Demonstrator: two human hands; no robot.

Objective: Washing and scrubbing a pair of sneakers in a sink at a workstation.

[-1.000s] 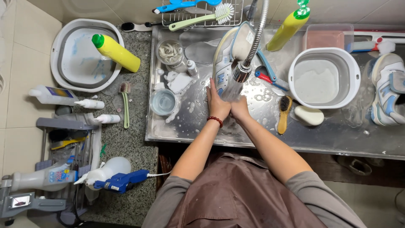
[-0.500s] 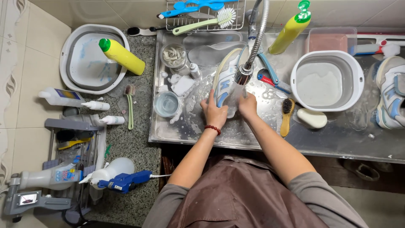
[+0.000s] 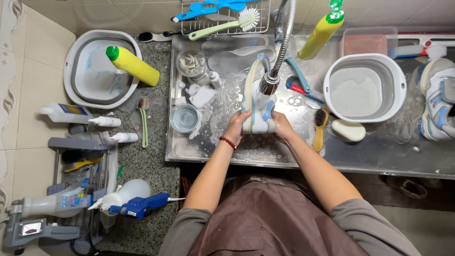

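Two hands (image 3: 259, 127) gripping sneaker (image 3: 256, 102), sudsy basin (image 3: 364, 87)

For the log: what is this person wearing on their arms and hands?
Both hands are bare, no gloves. The left hand has a bracelet of dark red beads at the wrist; the right hand has nothing on its wrist. Grey sleeves are pushed up past the elbows, over a brown apron.
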